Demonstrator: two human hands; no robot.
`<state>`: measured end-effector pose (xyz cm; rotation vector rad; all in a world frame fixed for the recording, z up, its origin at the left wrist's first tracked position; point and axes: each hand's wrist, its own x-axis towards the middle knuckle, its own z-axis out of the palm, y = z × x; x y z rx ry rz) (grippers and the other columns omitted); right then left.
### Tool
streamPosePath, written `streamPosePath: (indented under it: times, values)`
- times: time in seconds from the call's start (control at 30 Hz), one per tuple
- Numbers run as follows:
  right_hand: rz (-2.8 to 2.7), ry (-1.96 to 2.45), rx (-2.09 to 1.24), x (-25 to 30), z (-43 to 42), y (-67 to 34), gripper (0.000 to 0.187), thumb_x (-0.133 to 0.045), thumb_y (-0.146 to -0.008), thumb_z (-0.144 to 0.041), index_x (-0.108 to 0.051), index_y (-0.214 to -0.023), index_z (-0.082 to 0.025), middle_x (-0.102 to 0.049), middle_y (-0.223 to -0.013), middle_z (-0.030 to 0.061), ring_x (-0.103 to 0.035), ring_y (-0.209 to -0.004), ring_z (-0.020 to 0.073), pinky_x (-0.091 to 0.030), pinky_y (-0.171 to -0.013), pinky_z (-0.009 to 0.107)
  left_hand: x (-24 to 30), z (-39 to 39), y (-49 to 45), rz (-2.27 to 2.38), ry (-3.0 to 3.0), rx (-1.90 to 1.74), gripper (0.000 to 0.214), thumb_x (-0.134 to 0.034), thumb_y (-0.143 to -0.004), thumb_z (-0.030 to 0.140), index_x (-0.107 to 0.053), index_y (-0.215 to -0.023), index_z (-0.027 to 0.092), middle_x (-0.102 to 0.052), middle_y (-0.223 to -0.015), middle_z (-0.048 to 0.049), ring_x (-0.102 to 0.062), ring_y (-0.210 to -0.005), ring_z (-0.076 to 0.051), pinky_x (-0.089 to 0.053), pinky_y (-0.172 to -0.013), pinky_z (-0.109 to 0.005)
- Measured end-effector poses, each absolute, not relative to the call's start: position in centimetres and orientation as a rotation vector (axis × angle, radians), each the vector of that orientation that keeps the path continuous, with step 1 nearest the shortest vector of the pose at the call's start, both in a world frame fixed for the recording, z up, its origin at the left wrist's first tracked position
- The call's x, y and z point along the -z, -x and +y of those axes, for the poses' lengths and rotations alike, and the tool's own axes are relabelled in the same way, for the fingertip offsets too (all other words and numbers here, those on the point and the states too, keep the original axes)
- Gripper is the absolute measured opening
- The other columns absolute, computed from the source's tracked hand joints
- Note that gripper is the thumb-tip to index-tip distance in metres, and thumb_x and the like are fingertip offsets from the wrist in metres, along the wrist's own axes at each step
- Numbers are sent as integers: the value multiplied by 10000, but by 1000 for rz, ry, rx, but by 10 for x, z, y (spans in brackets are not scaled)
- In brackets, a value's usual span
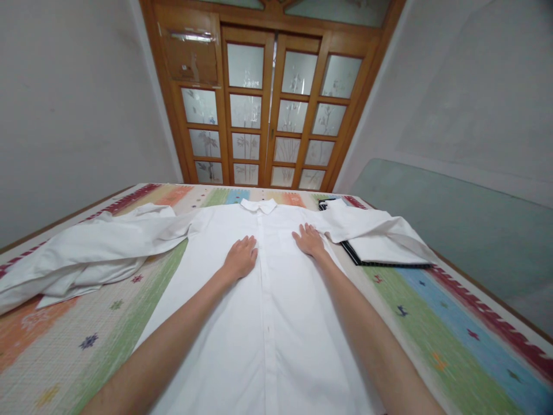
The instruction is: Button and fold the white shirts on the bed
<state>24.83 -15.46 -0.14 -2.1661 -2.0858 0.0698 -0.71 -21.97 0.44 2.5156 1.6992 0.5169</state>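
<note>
A white button-up shirt (224, 340) lies spread front-up, its collar (258, 206) at the far end and its button placket running down the middle. My left hand (242, 257) rests palm-down on the chest just left of the placket, fingers stretched out and fairly close together. On the other side of the chest, my right hand (308, 240) lies flat with its fingers spread, near the armhole. Neither hand holds anything. The left sleeve (173, 226) reaches out towards a rumpled heap of white fabric (86, 253). The right sleeve (358, 218) stretches out to the right.
Beneath the shirt is a striped, patterned cloth (423, 328) covering the table. Folded fabric with a black edge (352, 253) lies under the right sleeve. A pale green panel (432, 213) stands along the right side. Wooden doors with glass panes (270, 109) are behind.
</note>
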Motion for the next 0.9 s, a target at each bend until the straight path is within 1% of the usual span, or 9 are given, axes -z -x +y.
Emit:
streamPosePath:
  times: [0.07, 0.13, 0.27, 0.4, 0.53, 0.67, 0.8, 0.9]
  values:
    - [-2143, 2137, -47, 2, -159, -249, 653, -211, -980, -492, -261, -1488, -85, -202, -1548, 180, -151, -1433, 292, -115, -1139, 446, -6, -221, 11, 1771, -2479, -412, 488, -317, -946, 330, -422, -1374, 119, -379, -1490, -146, -287, -1405, -268, -233, -1138, -472]
    - [-2231, 2075, -6, 3, -167, -251, 642, -240, -983, -493, -266, -1489, -99, -198, -1547, 183, -153, -1432, 305, -125, -1136, 458, -9, -221, 14, 1839, -2428, -322, 540, -286, -952, 394, -377, -1416, 131, -314, -1526, -126, -226, -1428, -272, -194, -1147, -487]
    - [-2437, 1847, 88, 8, -197, -258, 605, -271, -992, -476, -291, -1486, -127, -209, -1546, 166, -151, -1431, 313, -166, -1132, 466, -14, -217, 19, 1942, -2343, -223, 581, -236, -953, 460, -315, -1463, 194, -237, -1560, -72, -163, -1445, -271, -145, -1155, -502]
    - [-2567, 1598, 130, 8, -237, -262, 592, -318, -987, -472, -313, -1480, -144, -238, -1542, 138, -147, -1432, 307, -190, -1138, 474, -15, -213, 22, 1971, -2317, -177, 608, -211, -953, 476, -274, -1484, 187, -179, -1575, -61, -129, -1450, -287, -116, -1157, -519]
    - [-2629, 1389, 103, 1, -278, -260, 590, -367, -976, -471, -318, -1479, -165, -253, -1535, 138, -154, -1433, 300, -200, -1137, 505, -15, -220, 24, 1950, -2354, -150, 615, -217, -956, 467, -264, -1487, 161, -183, -1570, -89, -122, -1447, -308, -128, -1149, -537]
    - [-2693, 1243, 8, -6, -314, -248, 617, -363, -975, -478, -287, -1489, -146, -226, -1541, 156, -107, -1440, 304, -177, -1145, 515, -9, -252, 27, 1798, -2515, -177, 611, -239, -958, 467, -298, -1475, 145, -226, -1555, -109, -146, -1440, -324, -159, -1139, -553]
    - [-2757, 1083, -146, -14, -346, -226, 661, -374, -961, -508, -236, -1504, -158, -178, -1557, 148, -53, -1448, 281, -146, -1155, 509, -4, -298, 32, 1580, -2691, -282, 579, -280, -959, 471, -321, -1468, 199, -289, -1537, -79, -168, -1440, -299, -167, -1145, -536]
    - [-2798, 947, -273, -22, -365, -211, 727, -407, -935, -537, -211, -1508, -134, -175, -1555, 172, -69, -1447, 277, -156, -1152, 495, -6, -325, 38, 1390, -2774, -281, 576, -287, -959, 498, -295, -1477, 246, -291, -1538, -52, -173, -1442, -268, -160, -1158, -502]
